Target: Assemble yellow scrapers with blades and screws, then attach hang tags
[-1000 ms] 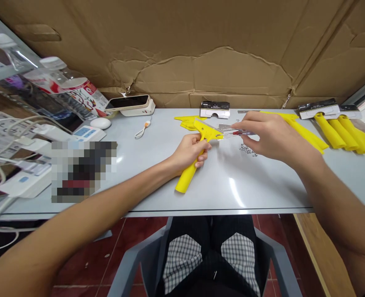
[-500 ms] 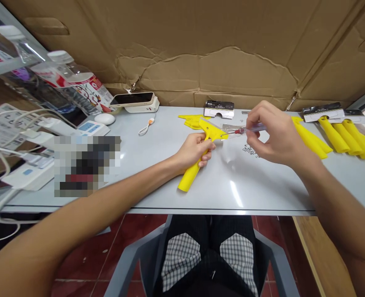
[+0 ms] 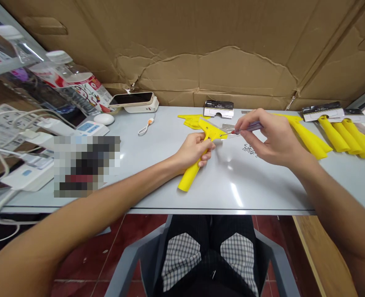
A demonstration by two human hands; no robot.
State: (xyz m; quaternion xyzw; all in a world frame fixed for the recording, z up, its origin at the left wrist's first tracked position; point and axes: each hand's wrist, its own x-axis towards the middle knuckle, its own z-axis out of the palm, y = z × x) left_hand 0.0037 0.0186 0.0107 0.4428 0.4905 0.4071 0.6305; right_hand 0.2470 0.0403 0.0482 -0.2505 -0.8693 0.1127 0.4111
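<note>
My left hand [image 3: 197,152] is wrapped round the neck of a yellow scraper-like tool [image 3: 189,177], whose wide head points up and away from me. In my right hand [image 3: 266,134] is a screwdriver [image 3: 253,126] with a clear handle, pinched between thumb and fingers. Its thin tip meets the right part of the yellow head, near a small screw. A pile of small metal screws or nuts [image 3: 249,149] lies on the table, left of and partly behind my right hand. Yellow flat pieces [image 3: 190,121] lie just beyond the held tool.
Several yellow handles [image 3: 337,138] and black-and-white cards [image 3: 323,111] lie at the right. Another card [image 3: 219,109] stands at the back. A phone [image 3: 132,99], a white mouse [image 3: 104,119], bottles [image 3: 86,84] and a power strip [image 3: 30,171] with cables crowd the left.
My right hand has moved left and slightly down, its fingers now closer to the screwdriver's tip and the yellow head. My left hand and the yellow tool have stayed in place.
</note>
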